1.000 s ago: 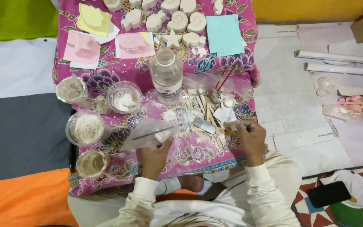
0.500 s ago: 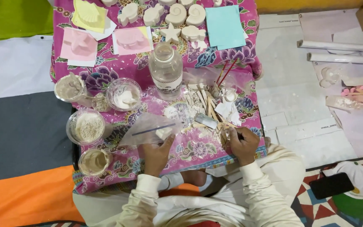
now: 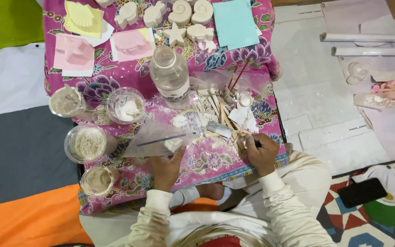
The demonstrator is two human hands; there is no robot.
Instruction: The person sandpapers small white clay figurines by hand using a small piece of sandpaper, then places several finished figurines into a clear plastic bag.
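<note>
Reaching forward with both cream-sleeved arms, elbows tucked near the body. Stretching the left hand [image 3: 164, 165] out flat, fingers extended and pressing down, thumb spread. Curling the right hand [image 3: 260, 153] into a loose fist, fingertips pinched together, wrist bending slightly inward.

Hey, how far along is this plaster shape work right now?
Done: several white cast shapes, shells and a star among them, lie in a row at the far end of the pink cloth. In hand: the left hand touches a small white piece on a clear bag, and the right hand grips a small thing I can't make out. Left: four cups hold powder or mix.
</note>
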